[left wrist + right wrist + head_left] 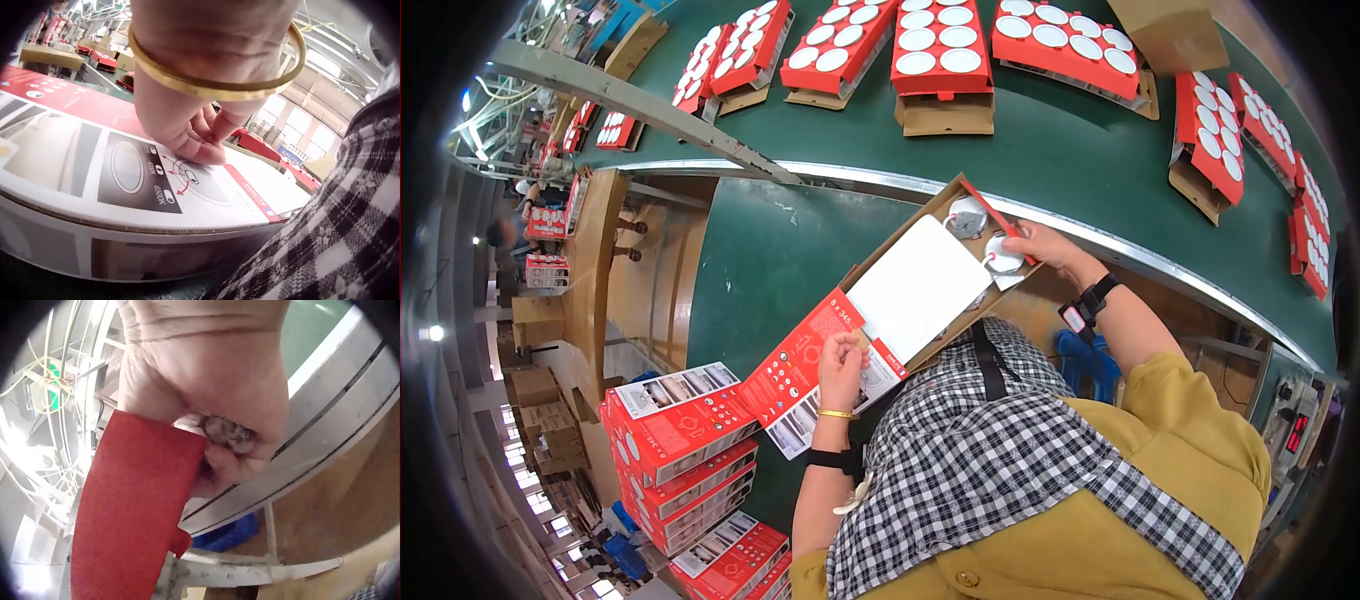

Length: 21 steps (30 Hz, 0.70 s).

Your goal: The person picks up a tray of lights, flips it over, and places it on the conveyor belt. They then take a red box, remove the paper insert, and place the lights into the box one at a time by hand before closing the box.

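An open carton (955, 190) lies slanted, holding a white panel (920, 285) and round white parts (1003, 253) at its right end. My right hand (1048, 247) grips the red end flap there; in the right wrist view the fingers of my right hand (212, 394) curl beside the red flap (134, 506), with something greyish in the palm. My left hand (840, 370) rests over the printed red and white sleeve (800, 350). In the left wrist view the curled fingers of my left hand (194, 125) touch the printed face (206, 187); nothing clearly shows between them.
Red boxes with white discs (940, 40) line the green table (850, 130) across the far side and right. Stacked printed boxes (675, 420) stand at lower left. A metal bar (640, 105) crosses the upper left. Brown cartons (545, 415) are further left.
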Each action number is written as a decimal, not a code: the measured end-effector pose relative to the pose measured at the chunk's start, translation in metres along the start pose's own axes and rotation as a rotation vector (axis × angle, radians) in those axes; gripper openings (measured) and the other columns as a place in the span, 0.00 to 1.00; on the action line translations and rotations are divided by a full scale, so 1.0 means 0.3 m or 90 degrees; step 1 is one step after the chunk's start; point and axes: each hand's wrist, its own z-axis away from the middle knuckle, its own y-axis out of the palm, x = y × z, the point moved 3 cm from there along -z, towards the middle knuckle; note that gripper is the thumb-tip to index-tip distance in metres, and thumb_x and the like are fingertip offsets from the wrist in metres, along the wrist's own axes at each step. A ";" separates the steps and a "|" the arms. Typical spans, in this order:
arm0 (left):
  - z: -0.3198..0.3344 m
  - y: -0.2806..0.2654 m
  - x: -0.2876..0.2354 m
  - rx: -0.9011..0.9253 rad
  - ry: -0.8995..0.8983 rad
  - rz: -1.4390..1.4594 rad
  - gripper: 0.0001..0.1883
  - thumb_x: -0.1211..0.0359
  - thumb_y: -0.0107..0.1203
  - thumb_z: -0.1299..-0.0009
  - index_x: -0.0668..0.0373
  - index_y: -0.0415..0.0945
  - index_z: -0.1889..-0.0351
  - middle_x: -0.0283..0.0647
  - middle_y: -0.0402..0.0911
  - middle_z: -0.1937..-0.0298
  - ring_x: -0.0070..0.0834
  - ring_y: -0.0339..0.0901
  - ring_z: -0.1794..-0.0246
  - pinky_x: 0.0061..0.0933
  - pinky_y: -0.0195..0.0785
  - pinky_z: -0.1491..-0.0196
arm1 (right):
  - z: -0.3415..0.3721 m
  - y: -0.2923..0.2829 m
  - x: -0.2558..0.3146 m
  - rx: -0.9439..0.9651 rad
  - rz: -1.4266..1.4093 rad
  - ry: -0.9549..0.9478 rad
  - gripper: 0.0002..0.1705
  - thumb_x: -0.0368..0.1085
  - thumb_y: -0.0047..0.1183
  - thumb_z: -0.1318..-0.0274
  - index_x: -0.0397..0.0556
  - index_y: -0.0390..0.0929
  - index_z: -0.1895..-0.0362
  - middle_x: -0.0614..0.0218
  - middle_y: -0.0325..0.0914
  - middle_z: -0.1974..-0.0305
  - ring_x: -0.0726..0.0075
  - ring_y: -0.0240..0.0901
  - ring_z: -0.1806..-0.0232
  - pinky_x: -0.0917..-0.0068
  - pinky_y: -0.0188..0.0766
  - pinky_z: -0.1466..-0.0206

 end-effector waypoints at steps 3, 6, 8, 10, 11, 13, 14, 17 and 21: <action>-0.006 -0.001 -0.012 0.016 -0.011 -0.018 0.09 0.76 0.48 0.29 0.62 0.70 0.51 0.43 0.79 0.60 0.24 0.78 0.62 0.23 0.73 0.62 | 0.000 -0.069 -0.001 -0.018 -0.005 0.006 0.34 0.55 0.64 0.45 0.42 0.73 0.45 0.67 0.76 0.54 0.76 0.68 0.54 0.78 0.64 0.48; 0.024 0.062 -0.152 -0.077 0.139 -0.458 0.12 0.73 0.54 0.32 0.62 0.72 0.50 0.46 0.78 0.55 0.33 0.77 0.58 0.33 0.73 0.54 | -0.025 -0.107 -0.030 -0.011 0.003 0.017 0.34 0.55 0.65 0.46 0.44 0.74 0.45 0.70 0.75 0.56 0.78 0.66 0.56 0.79 0.63 0.53; 0.034 0.170 -0.258 -0.063 0.445 -0.676 0.22 0.67 0.63 0.37 0.60 0.74 0.44 0.50 0.74 0.44 0.45 0.72 0.43 0.43 0.67 0.40 | -0.038 -0.124 -0.034 0.039 0.036 0.069 0.44 0.55 0.63 0.46 0.45 0.64 0.31 0.65 0.71 0.40 0.71 0.66 0.40 0.73 0.61 0.37; 0.011 0.271 -0.261 0.089 0.510 -0.696 0.35 0.58 0.69 0.42 0.58 0.70 0.36 0.50 0.69 0.35 0.51 0.63 0.32 0.47 0.57 0.31 | -0.057 -0.121 -0.056 0.047 -0.006 0.042 0.47 0.54 0.64 0.46 0.45 0.60 0.29 0.64 0.69 0.37 0.70 0.65 0.38 0.74 0.60 0.35; -0.001 0.304 -0.263 0.082 0.510 -0.694 0.35 0.58 0.69 0.42 0.58 0.70 0.36 0.50 0.69 0.35 0.51 0.63 0.32 0.47 0.57 0.31 | -0.069 -0.123 -0.065 0.050 -0.011 0.040 0.49 0.52 0.64 0.47 0.44 0.57 0.27 0.64 0.68 0.36 0.70 0.65 0.37 0.74 0.60 0.34; -0.032 0.363 -0.247 0.181 0.417 -0.752 0.43 0.55 0.71 0.44 0.55 0.64 0.31 0.49 0.64 0.29 0.50 0.57 0.26 0.46 0.55 0.29 | -0.065 -0.124 -0.057 0.044 0.006 0.044 0.49 0.52 0.64 0.47 0.44 0.57 0.27 0.63 0.68 0.35 0.70 0.65 0.37 0.74 0.59 0.33; -0.053 0.361 -0.250 0.175 0.416 -0.750 0.43 0.55 0.71 0.44 0.55 0.64 0.31 0.49 0.64 0.29 0.50 0.57 0.26 0.46 0.55 0.29 | -0.063 -0.124 -0.056 0.036 0.017 0.051 0.49 0.52 0.64 0.47 0.44 0.57 0.28 0.63 0.68 0.35 0.70 0.65 0.36 0.73 0.59 0.32; -0.092 0.343 -0.210 0.278 0.316 -0.707 0.48 0.51 0.70 0.44 0.55 0.59 0.28 0.49 0.62 0.27 0.49 0.54 0.25 0.47 0.53 0.28 | -0.032 -0.110 -0.017 0.006 0.014 0.012 0.40 0.52 0.64 0.45 0.42 0.67 0.36 0.65 0.73 0.46 0.73 0.67 0.46 0.76 0.62 0.41; -0.112 0.347 -0.149 0.240 0.378 -0.699 0.47 0.51 0.67 0.41 0.56 0.58 0.27 0.50 0.62 0.27 0.49 0.55 0.25 0.47 0.54 0.29 | -0.013 -0.144 0.001 -0.022 0.048 -0.019 0.38 0.51 0.61 0.43 0.39 0.68 0.36 0.63 0.74 0.43 0.71 0.67 0.44 0.74 0.60 0.36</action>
